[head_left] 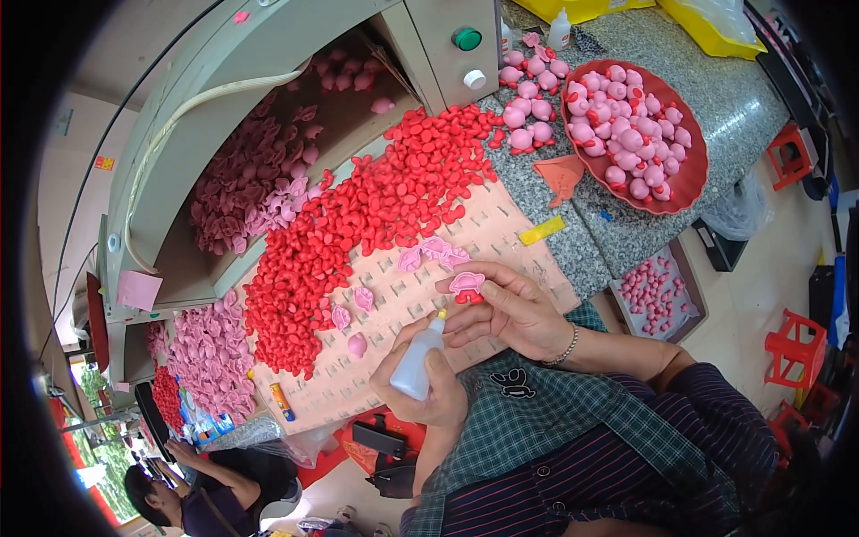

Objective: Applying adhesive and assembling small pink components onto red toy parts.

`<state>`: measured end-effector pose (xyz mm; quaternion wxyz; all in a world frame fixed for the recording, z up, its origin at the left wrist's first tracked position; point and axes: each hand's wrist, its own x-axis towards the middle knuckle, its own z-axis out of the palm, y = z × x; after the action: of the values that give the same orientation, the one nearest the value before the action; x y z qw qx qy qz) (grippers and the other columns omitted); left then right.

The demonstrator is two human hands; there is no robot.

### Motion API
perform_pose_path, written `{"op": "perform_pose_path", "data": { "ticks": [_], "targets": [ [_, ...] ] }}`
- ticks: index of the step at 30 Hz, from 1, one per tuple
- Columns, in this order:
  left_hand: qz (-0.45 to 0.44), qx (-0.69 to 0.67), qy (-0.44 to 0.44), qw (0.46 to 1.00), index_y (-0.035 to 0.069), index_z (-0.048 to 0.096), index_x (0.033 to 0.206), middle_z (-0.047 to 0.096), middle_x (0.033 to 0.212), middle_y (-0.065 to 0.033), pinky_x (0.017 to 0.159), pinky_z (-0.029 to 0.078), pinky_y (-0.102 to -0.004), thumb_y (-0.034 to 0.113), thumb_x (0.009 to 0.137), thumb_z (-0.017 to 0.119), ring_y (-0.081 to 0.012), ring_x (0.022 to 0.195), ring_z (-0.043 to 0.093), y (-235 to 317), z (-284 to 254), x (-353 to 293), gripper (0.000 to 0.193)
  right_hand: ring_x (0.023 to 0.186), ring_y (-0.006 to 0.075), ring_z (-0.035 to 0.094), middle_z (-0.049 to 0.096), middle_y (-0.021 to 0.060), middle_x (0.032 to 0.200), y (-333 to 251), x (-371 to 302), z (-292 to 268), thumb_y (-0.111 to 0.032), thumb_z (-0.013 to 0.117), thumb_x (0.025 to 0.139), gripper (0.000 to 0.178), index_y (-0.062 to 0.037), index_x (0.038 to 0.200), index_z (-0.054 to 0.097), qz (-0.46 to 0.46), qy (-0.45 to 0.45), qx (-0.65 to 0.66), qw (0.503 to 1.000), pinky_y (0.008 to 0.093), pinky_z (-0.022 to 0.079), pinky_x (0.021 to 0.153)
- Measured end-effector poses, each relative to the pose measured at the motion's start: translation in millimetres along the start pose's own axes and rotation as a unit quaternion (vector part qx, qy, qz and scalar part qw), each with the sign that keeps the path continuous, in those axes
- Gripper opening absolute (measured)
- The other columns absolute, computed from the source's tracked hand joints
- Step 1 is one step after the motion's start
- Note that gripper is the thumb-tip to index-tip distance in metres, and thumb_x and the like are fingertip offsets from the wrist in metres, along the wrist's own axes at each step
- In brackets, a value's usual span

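My left hand (429,389) is wrapped round a translucent white squeeze bottle (414,365) with a yellow-tipped nozzle pointing up. Close beside the nozzle, my right hand (523,318) pinches a small pink moulded piece (466,285) with red parts at its lower edge. Whether the nozzle touches the piece I cannot tell. Just beyond my hands, several loose pink pieces (434,251) lie on the pale pink slotted mat (501,233). More pink pieces (357,345) are scattered on it to the left. A long heap of small red pieces (349,215) covers the mat's far side.
A grey machine housing (179,116) arches over a pile of pink pieces (246,179). At the right, a red bowl (701,166) of pink-and-red figures stands on a granite counter (617,242). A glue stick (282,403) lies left. Another person (210,501) sits at lower left.
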<state>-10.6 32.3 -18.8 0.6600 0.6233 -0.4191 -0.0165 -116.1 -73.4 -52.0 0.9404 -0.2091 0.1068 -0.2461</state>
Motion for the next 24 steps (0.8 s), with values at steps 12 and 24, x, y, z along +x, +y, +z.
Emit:
{"op": "perform_pose_path", "data": {
  "ticks": [12, 24],
  "targets": [
    [-0.014, -0.019, -0.023, 0.999, -0.005, 0.037, 0.111, 0.06, 0.102, -0.0346, 0.085, 0.055, -0.0465, -0.002, 0.092, 0.058, -0.0368, 0.094, 0.066, 5.3, 1.2, 1.5, 0.029, 0.111, 0.0307, 0.065, 0.047, 0.0223, 0.142, 2.2, -0.2, -0.3, -0.021, 0.039, 0.107, 0.038, -0.0068, 0.142, 0.038, -0.006, -0.002, 0.001, 1.0, 0.0504, 0.057, 0.091],
    [-0.026, 0.006, 0.006, 1.0, -0.006, 0.041, 0.11, 0.062, 0.1, -0.0291, 0.085, 0.054, -0.0406, 0.006, 0.095, 0.058, -0.0304, 0.092, 0.065, 5.9, 3.6, 0.9, 0.025, 0.111, 0.0314, 0.064, 0.048, 0.0224, 0.14, 3.0, 0.1, -3.4, -0.023, 0.04, 0.107, 0.04, -0.0064, 0.143, 0.038, -0.001, -0.003, -0.005, 1.0, 0.0503, 0.057, 0.091]
  ]
}}
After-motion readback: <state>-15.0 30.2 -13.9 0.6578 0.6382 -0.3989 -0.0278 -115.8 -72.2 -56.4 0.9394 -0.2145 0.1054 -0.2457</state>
